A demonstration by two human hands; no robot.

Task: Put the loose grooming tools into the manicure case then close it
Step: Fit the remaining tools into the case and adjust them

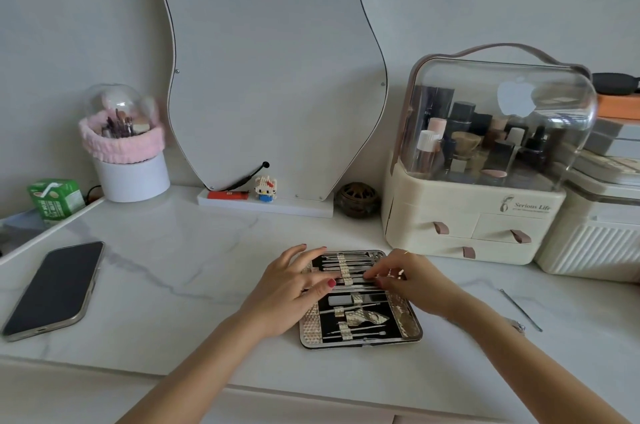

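1. The open manicure case (360, 337), a flat tray with a black lining and a shiny gold-textured border, lies on the white marble-patterned countertop (207, 302) and serves as the landmark here; slim steel grooming tools (349, 262) sit in rows under its gold elastic loops.
2. The left hand (294, 288) lies over the case's left edge with fingers spread and nearly straight, the thumb with its red nail pressing on the tools mid-case; it grips nothing.
3. The right hand (405, 278) comes in over the case's right edge, fingertips bent and pinched together on one thin metal tool in the middle rows; which tool it is cannot be told.
4. Right of the case, well apart, a thin dark hairpin (521, 310) lies loose on the counter.
5. Left of the case, well apart, a dark-screened smartphone (52, 288) lies face up.
6. Just behind the case to the right stands a cream cosmetics organiser (467, 219) with drawers and a clear domed lid.
7. Behind the case, a wavy-edged mirror (270, 59) stands on a white base, with a small cat block figure (266, 188) and an orange lighter (227, 195) on that base.
8. Behind and far left of the case, a white brush holder (131, 177) with a pink fluffy band, and a green carton (55, 198).
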